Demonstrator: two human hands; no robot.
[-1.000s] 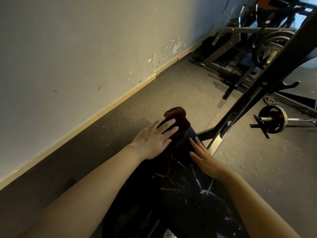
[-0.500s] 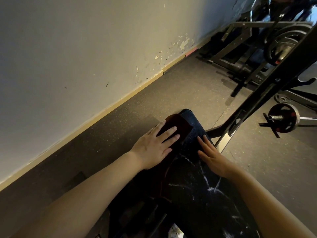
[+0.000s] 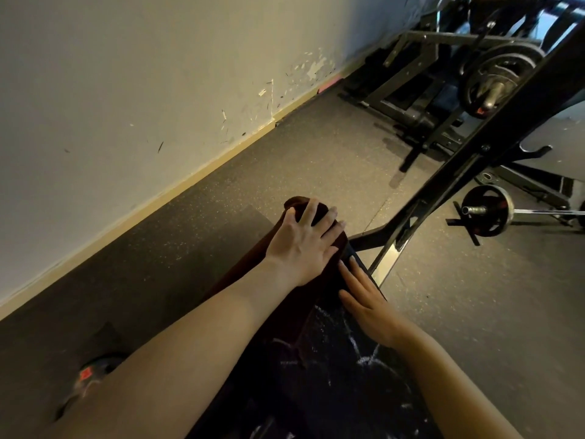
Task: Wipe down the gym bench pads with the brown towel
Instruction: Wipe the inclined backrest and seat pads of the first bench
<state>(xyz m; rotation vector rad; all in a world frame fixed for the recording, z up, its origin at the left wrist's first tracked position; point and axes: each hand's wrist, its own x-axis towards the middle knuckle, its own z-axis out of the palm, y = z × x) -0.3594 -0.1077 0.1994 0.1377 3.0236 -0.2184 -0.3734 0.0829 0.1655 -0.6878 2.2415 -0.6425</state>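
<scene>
A dark bench pad (image 3: 342,375) with white chalk streaks runs from the bottom of the view up to its far end. The brown towel (image 3: 294,204) lies over that far end and trails down the pad's left side. My left hand (image 3: 304,242) presses flat on the towel with fingers spread, fingertips at the pad's end. My right hand (image 3: 364,299) rests flat on the pad's right edge, fingers straight, just beside the towel.
A black steel upright (image 3: 493,137) slants across the right, with its foot by the pad's end. A barbell with a plate (image 3: 484,213) lies on the floor at right. A loaded rack (image 3: 497,80) stands at the back. The wall (image 3: 126,90) runs along the left.
My left hand has pushed the towel forward to the pad's far end, covering it. My right hand stays on the pad's right edge.
</scene>
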